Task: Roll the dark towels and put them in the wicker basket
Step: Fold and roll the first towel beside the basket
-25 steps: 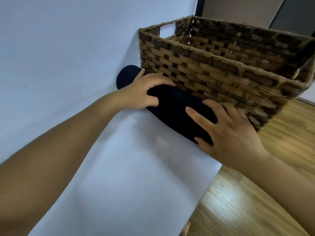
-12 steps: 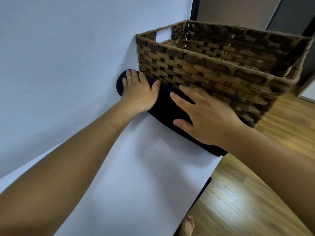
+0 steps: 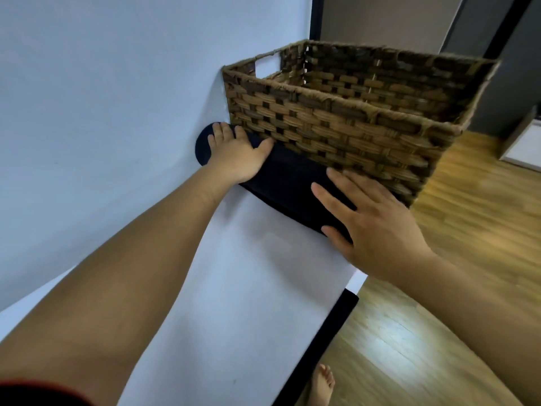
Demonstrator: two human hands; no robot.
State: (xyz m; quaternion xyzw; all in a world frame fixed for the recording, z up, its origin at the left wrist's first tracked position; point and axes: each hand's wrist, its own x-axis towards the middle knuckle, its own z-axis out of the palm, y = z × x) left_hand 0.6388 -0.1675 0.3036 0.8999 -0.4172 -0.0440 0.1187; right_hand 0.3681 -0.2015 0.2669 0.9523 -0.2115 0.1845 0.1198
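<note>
A dark navy towel (image 3: 292,183) lies as a long roll on the white tabletop (image 3: 248,288), pressed against the front wall of the wicker basket (image 3: 336,127). My left hand (image 3: 237,155) rests on the roll's left end, fingers laid over its top and thumb pointing toward the basket. My right hand (image 3: 371,227) presses flat on the roll's right end with straight, spread fingers, near the table's edge. The basket stands upright with its top open; the part of its inside that shows holds nothing.
A white wall (image 3: 117,83) runs along the left, right behind the towel's left end. The table's dark edge (image 3: 322,341) drops to a wooden floor (image 3: 439,317), where a bare foot (image 3: 322,385) stands. Dark doors stand behind the basket.
My right hand has slid from the roll's middle back toward its right end. My left hand stays on the left end. The roll still lies against the basket.
</note>
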